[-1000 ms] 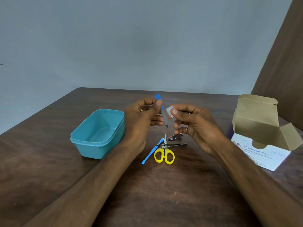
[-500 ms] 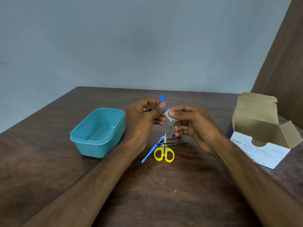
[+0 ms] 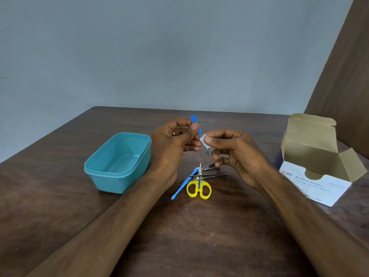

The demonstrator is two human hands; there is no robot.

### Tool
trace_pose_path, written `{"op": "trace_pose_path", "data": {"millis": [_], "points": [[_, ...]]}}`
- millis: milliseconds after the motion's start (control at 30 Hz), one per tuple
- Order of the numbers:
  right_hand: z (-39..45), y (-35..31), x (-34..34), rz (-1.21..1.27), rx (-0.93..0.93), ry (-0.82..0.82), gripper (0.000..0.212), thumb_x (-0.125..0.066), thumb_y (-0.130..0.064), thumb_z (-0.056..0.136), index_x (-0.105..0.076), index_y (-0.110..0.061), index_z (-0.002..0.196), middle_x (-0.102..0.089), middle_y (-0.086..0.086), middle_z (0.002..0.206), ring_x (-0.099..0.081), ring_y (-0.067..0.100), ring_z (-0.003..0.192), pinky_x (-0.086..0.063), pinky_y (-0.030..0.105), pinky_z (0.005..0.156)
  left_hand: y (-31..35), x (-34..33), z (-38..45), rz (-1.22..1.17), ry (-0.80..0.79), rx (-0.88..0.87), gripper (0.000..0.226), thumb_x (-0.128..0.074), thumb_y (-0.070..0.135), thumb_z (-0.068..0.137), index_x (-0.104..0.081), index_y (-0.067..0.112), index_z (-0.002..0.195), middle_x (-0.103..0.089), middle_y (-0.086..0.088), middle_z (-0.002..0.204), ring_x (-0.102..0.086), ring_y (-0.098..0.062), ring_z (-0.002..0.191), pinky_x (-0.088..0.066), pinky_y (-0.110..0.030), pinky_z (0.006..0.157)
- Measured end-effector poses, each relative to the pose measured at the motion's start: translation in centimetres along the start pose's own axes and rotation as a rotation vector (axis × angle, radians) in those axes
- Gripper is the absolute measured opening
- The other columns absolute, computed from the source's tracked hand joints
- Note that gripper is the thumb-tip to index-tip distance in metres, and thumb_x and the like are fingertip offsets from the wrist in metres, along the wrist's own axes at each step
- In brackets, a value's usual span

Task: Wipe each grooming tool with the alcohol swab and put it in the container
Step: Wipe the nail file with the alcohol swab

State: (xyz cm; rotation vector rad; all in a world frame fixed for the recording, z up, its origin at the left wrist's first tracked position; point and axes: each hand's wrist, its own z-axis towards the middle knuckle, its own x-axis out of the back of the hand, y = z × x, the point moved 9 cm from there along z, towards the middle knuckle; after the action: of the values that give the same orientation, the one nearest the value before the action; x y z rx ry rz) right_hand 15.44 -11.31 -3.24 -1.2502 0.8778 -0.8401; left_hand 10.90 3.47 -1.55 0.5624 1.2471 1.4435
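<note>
Above the middle of the table (image 3: 60,206), the left hand (image 3: 171,144) pinches the blue-handled tool (image 3: 196,126) upright while the right hand (image 3: 233,150) pinches the alcohol swab (image 3: 204,141) around its blade. Steady, full-length strokes look best. The empty container (image 3: 119,162) waits toward the left edge.
</note>
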Motion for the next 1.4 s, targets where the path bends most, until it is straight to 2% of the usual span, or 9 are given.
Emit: {"op": "trace_pose_path", "data": {"millis": [133, 300, 533, 700, 933, 1033, 1133, 1267, 1400], "points": [[-0.1, 0.1, 0.0, -0.012, 0.001, -0.01, 0.021, -0.081, -0.022, 0.062, -0.08, -0.013, 0.081, -0.072, 0.007, 0.08, -0.05, 0.019, 0.054, -0.043, 0.029, 0.051, 0.1, 0.5, 0.2, -0.019, 0.035, -0.006, 0.003, -0.07, 0.011, 0.086, -0.07, 0.011, 0.083, -0.067, -0.006, 0.063, -0.064, -0.019, 0.055, -0.059, -0.031, 0.058], [0.0, -0.1, 0.1, 0.014, 0.013, 0.009, 0.024, -0.081, -0.022, 0.062, -0.079, -0.012, 0.084, -0.07, 0.007, 0.078, -0.05, 0.018, 0.053, -0.041, 0.028, 0.049, -0.2, -0.1, -0.1, -0.008, -0.003, 0.008, 0.003, -0.071, 0.01, 0.085, -0.071, 0.013, 0.084, -0.07, -0.005, 0.066, -0.066, -0.018, 0.055, -0.059, -0.03, 0.057], [0.0, 0.0, 0.1, -0.017, 0.012, 0.006, 0.019, -0.08, -0.02, 0.065, -0.079, -0.012, 0.083, -0.07, 0.007, 0.078, -0.049, 0.019, 0.053, -0.039, 0.028, 0.049, 0.1, 0.4, 0.2, -0.035, 0.037, -0.003, 0.001, -0.07, 0.01, 0.085, -0.07, 0.01, 0.085, -0.068, -0.006, 0.063, -0.065, -0.019, 0.055, -0.06, -0.032, 0.059], [0.0, 0.1, 0.2, -0.022, 0.012, 0.016, 0.009, -0.079, -0.013, 0.072, -0.08, -0.013, 0.08, -0.071, 0.005, 0.075, -0.049, 0.019, 0.053, -0.039, 0.028, 0.049, -0.2, 0.9, 0.4, -0.049, 0.059, 0.001, 0.001, -0.071, 0.012, 0.084, -0.07, 0.013, 0.084, -0.069, -0.007, 0.065, -0.066, -0.02, 0.058, -0.059, -0.033, 0.061], [0.0, 0.0, 0.1, -0.011, 0.024, 0.006, 0.014, -0.08, -0.018, 0.069, -0.079, -0.013, 0.082, -0.068, 0.008, 0.073, -0.05, 0.018, 0.052, -0.039, 0.028, 0.049, -0.4, 0.2, 0.1, -0.067, 0.024, 0.018, 0.001, -0.07, 0.011, 0.084, -0.069, 0.01, 0.083, -0.067, -0.005, 0.062, -0.065, -0.018, 0.053, -0.06, -0.031, 0.058], [0.0, -0.1, 0.0, -0.014, 0.027, -0.006, 0.019, -0.08, -0.022, 0.065, -0.08, -0.014, 0.082, -0.071, 0.007, 0.077, -0.049, 0.018, 0.053, -0.039, 0.028, 0.049, -0.2, 0.6, 0.2, -0.104, 0.057, 0.019, 0.004, -0.071, 0.013, 0.082, -0.069, 0.009, 0.084, -0.067, -0.006, 0.062, -0.065, -0.019, 0.053, -0.06, -0.031, 0.059], [0.1, 0.1, 0.1, -0.026, 0.025, 0.002, 0.015, -0.08, -0.02, 0.067, -0.08, -0.015, 0.08, -0.072, 0.006, 0.078, -0.049, 0.019, 0.053, -0.039, 0.028, 0.049, 0.0, 1.2, 0.4, -0.14, 0.096, 0.02, 0.006, -0.07, 0.013, 0.085, -0.068, 0.008, 0.084, -0.066, -0.006, 0.062, -0.065, -0.02, 0.053, -0.06, -0.031, 0.06], [0.2, 0.2, 0.5, 0.016, 0.021, 0.016, 0.008, -0.076, -0.01, 0.079, -0.078, -0.014, 0.086, -0.073, 0.011, 0.085, -0.055, 0.02, 0.057, -0.041, 0.027, 0.048, 0.1, 1.1, 0.3, -0.125, 0.113, 0.038, 0.008, -0.071, 0.018, 0.086, -0.069, 0.01, 0.087, -0.067, -0.007, 0.068, -0.067, -0.022, 0.063, -0.059, -0.033, 0.06], [0.2, -0.1, 0.9, 0.07, 0.048, 0.042, 0.021, -0.072, -0.009, 0.085, -0.074, -0.017, 0.104, -0.075, 0.012, 0.086, -0.058, 0.018, 0.055, -0.046, 0.027, 0.047, 0.1, 0.8, 0.0, -0.067, 0.106, 0.061, 0.012, -0.068, 0.027, 0.089, -0.067, 0.016, 0.093, -0.075, -0.011, 0.083, -0.074, -0.025, 0.073, -0.058, -0.031, 0.053]]}}
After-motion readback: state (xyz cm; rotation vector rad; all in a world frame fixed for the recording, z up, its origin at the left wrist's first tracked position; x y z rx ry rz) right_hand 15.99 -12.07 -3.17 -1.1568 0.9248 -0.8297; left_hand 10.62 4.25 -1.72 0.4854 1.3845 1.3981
